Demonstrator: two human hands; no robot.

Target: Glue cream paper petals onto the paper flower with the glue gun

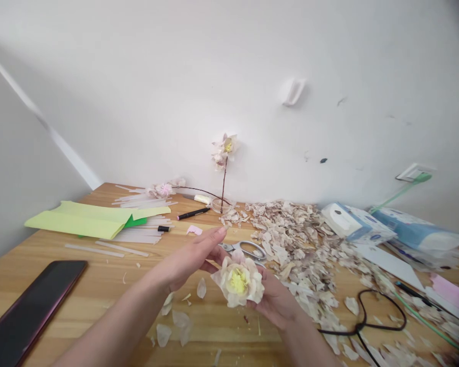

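Flower (229, 295) looks largely formed around yellow centre (238, 279); loose petals (286, 229) left over, right side.
Right hand (275, 300) grasps it; left hand (193, 255) alongside, grip unclear.

Both hands are bare: the left hand (195, 252) shows its back and slim, long fingers, while the right hand (273, 300) is partly covered, so only a part of its fingers and its back can be seen. The left forearm (122, 318) is also bare, with a smooth surface; it is broad near the lower border of the view and becomes narrow at the left wrist (162, 280). The right forearm (304, 339) is bare as well, and a shorter piece of it is visible, with the same tapering shape. The fingernails are too small to describe well.
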